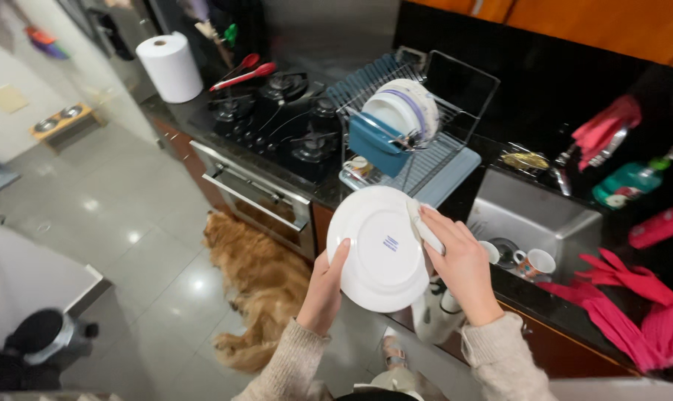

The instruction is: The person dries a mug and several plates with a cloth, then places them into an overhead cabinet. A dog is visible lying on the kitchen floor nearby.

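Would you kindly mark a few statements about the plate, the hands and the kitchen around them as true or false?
1. The left hand holds the white plate by its lower edge. True.
2. The right hand presses a white cloth against the plate. True.
3. The dish rack is empty. False: it holds plates and a blue container.
4. A dog lies on the floor by the oven. True.
5. The sink holds no dishes. False: mugs sit in it.
6. The paper towel roll lies flat. False: it stands upright.
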